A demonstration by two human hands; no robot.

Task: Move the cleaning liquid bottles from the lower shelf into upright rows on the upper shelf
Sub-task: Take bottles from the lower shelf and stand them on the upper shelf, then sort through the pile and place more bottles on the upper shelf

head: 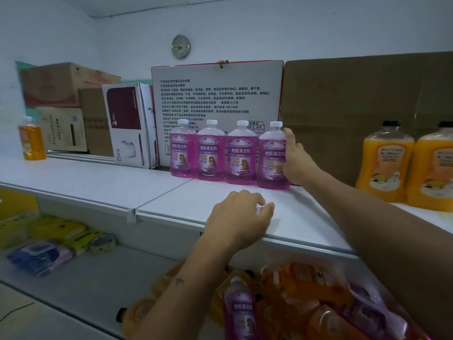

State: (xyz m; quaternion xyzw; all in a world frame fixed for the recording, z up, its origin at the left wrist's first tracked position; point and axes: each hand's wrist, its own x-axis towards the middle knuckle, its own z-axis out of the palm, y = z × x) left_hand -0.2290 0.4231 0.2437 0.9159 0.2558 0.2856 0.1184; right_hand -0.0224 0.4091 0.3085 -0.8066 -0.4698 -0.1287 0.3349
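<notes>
Currently logged: right hand [294, 160] was up at far end of upper shelf [306, 217], fingers spread against side of 4th purple bottle [272, 155], the last of an upright row of four; touching, whether gripping it couldn't be told. Left hand [239, 217] lay fingers-down, loosely curled, on shelf front edge, holding nothing. Remaining stock: purple & orange bottles heaped on lower shelf [98, 285], directly below both wrists. Nearest one, lower purple bottle [241, 312], cap pointing up, just right of left forearm; left hand likely closer.
</notes>
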